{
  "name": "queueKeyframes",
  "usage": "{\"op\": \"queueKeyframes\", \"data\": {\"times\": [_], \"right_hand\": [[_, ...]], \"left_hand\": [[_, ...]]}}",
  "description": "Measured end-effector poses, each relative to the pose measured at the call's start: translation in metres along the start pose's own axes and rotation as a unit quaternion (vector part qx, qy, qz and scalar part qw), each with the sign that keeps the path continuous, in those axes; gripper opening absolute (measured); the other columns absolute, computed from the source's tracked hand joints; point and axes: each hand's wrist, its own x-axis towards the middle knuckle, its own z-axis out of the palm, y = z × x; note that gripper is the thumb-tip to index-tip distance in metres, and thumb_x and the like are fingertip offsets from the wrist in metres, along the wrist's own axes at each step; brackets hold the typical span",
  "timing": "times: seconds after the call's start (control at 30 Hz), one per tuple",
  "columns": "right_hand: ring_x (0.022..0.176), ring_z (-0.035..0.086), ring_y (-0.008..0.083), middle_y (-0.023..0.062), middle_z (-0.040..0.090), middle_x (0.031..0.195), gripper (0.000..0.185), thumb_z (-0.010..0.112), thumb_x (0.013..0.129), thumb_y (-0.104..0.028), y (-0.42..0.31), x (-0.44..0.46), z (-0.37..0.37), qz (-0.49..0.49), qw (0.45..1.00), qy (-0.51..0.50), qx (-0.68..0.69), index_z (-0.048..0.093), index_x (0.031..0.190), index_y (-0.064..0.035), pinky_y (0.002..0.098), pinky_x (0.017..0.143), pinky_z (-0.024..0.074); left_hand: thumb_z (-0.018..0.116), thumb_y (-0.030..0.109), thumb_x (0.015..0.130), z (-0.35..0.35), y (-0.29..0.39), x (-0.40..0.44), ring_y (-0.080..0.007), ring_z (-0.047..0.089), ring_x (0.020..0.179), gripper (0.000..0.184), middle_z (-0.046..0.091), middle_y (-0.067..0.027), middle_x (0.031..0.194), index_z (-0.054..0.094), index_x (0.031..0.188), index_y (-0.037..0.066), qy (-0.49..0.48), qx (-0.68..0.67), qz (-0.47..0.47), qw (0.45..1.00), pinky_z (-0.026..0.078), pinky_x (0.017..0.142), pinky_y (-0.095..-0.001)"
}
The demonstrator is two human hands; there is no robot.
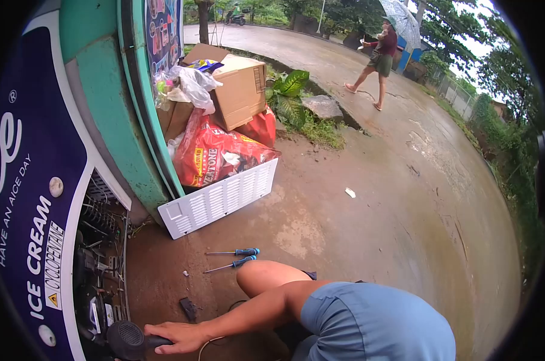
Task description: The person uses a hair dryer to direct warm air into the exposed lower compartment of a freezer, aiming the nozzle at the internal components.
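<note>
My right hand (179,337) reaches in from the lower right, its fingers closed round the handle of a black device (126,338) with a round mesh grille, perhaps a dryer or blower. The device is beside the open lower compartment (101,259) of an ice cream freezer (29,198), where dark parts and wiring show. A thin cable runs below my wrist. On the wet ground above my bent knee lie two blue-handled screwdrivers (246,251) (243,261). A small black piece (188,308) lies above my hand. My left hand is out of sight.
A white slotted panel (221,201) leans at the wall's foot, before red bags (215,150) and a cardboard box (239,90). A teal post (113,108) stands beside the freezer. Up the wet pavement, a person (382,57) walks with an umbrella (400,23). Plants and a rock (322,107) edge it.
</note>
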Motion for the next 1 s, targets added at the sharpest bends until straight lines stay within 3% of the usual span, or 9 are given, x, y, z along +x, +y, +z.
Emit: {"op": "queueKeyframes", "data": {"times": [0.07, 0.1, 0.17, 0.23, 0.33, 0.5, 0.67, 0.83, 1.0], "right_hand": [[0.083, 0.054, 0.0358, 0.0185, 0.052, 0.091, 0.037, 0.054, 0.097, -0.033, 0.0, 0.023, -0.017, -0.018, 1.0, 0.019, -0.013, 0.038, 0.117, -0.0051, 0.0452, 0.073, 0.042], [0.083, 0.054, 0.0358, 0.0185, 0.052, 0.091, 0.037, 0.054, 0.097, -0.033, -0.023, -0.041, 0.014, 0.054, 0.998, 0.012, -0.018, 0.038, 0.117, -0.0051, 0.0452, 0.073, 0.042], [0.081, 0.056, 0.0364, 0.0173, 0.053, 0.088, 0.035, 0.056, 0.095, -0.028, -0.023, -0.021, 0.016, 0.07, 0.996, 0.026, -0.044, 0.039, 0.115, -0.0053, 0.0448, 0.073, 0.0431], [0.08, 0.056, 0.0361, 0.0171, 0.053, 0.087, 0.035, 0.056, 0.095, -0.028, -0.027, -0.004, 0.015, 0.051, 0.997, 0.029, -0.04, 0.039, 0.115, -0.0051, 0.0447, 0.071, 0.0429], [0.077, 0.055, 0.0341, 0.017, 0.053, 0.089, 0.036, 0.055, 0.098, -0.034, -0.028, -0.003, 0.011, 0.049, 0.997, 0.011, -0.065, 0.039, 0.113, -0.0047, 0.0435, 0.068, 0.0429], [0.078, 0.055, 0.0336, 0.0169, 0.053, 0.089, 0.036, 0.056, 0.098, -0.033, -0.018, 0.0, 0.01, 0.062, 0.997, 0.021, -0.034, 0.041, 0.112, -0.0029, 0.0429, 0.069, 0.0428], [0.079, 0.057, 0.0353, 0.017, 0.055, 0.088, 0.037, 0.058, 0.096, -0.03, -0.012, 0.013, 0.009, 0.001, 0.997, 0.011, -0.073, 0.041, 0.114, -0.0034, 0.0434, 0.07, 0.0447], [0.082, 0.054, 0.0359, 0.0185, 0.052, 0.094, 0.036, 0.057, 0.097, -0.032, -0.011, 0.009, 0.008, 0.021, 0.999, -0.005, -0.041, 0.042, 0.113, -0.0031, 0.0442, 0.072, 0.0438], [0.088, 0.056, 0.0384, 0.0179, 0.052, 0.099, 0.037, 0.058, 0.097, -0.031, -0.002, 0.006, 0.002, -0.045, 0.997, -0.018, -0.054, 0.044, 0.116, -0.0031, 0.0455, 0.074, 0.0448]], "left_hand": [[0.069, 0.011, 0.09, 0.029, 0.007, 0.009, -0.0282, 0.063, 0.1, 0.044, 0.063, -0.0201, 0.119, 0.055, 0.125, -0.012, 0.017, -0.022, 0.037, 0.999, 0.052, 0.09, -0.0399], [0.069, 0.011, 0.09, -0.031, 0.002, -0.041, -0.0282, 0.063, 0.1, 0.044, 0.063, -0.0201, 0.119, 0.055, 0.125, -0.012, 0.028, 0.005, -0.03, 0.999, 0.052, 0.09, -0.0399], [0.068, 0.01, 0.09, -0.027, -0.002, -0.019, -0.0283, 0.063, 0.099, 0.041, 0.063, -0.0213, 0.117, 0.057, 0.121, -0.012, 0.031, -0.008, -0.02, 0.999, 0.052, 0.09, -0.0397], [0.068, 0.01, 0.09, -0.024, -0.003, 0.004, -0.0285, 0.064, 0.098, 0.038, 0.064, -0.0214, 0.116, 0.058, 0.119, -0.012, 0.028, -0.003, 0.026, 0.999, 0.052, 0.09, -0.0398], [0.067, 0.01, 0.091, -0.016, 0.013, -0.006, -0.029, 0.063, 0.101, 0.038, 0.065, -0.0212, 0.116, 0.057, 0.119, -0.013, 0.051, -0.021, -0.03, 0.998, 0.051, 0.093, -0.0399], [0.066, 0.008, 0.09, -0.019, 0.001, -0.005, -0.0296, 0.063, 0.101, 0.037, 0.064, -0.0217, 0.116, 0.057, 0.118, -0.013, 0.057, -0.059, -0.041, 0.996, 0.051, 0.093, -0.0395], [0.066, 0.008, 0.089, -0.025, -0.014, 0.002, -0.0297, 0.064, 0.099, 0.035, 0.065, -0.0205, 0.115, 0.058, 0.117, -0.012, 0.082, -0.039, -0.068, 0.994, 0.051, 0.091, -0.0395], [0.063, 0.011, 0.09, -0.019, -0.01, -0.001, -0.0295, 0.064, 0.099, 0.033, 0.065, -0.0183, 0.114, 0.06, 0.115, -0.011, 0.085, -0.056, -0.07, 0.992, 0.051, 0.09, -0.0399], [0.063, 0.015, 0.09, -0.018, -0.014, 0.0, -0.0312, 0.063, 0.101, 0.038, 0.063, -0.0195, 0.118, 0.058, 0.118, -0.01, 0.059, -0.061, -0.034, 0.996, 0.051, 0.089, -0.0432]]}}
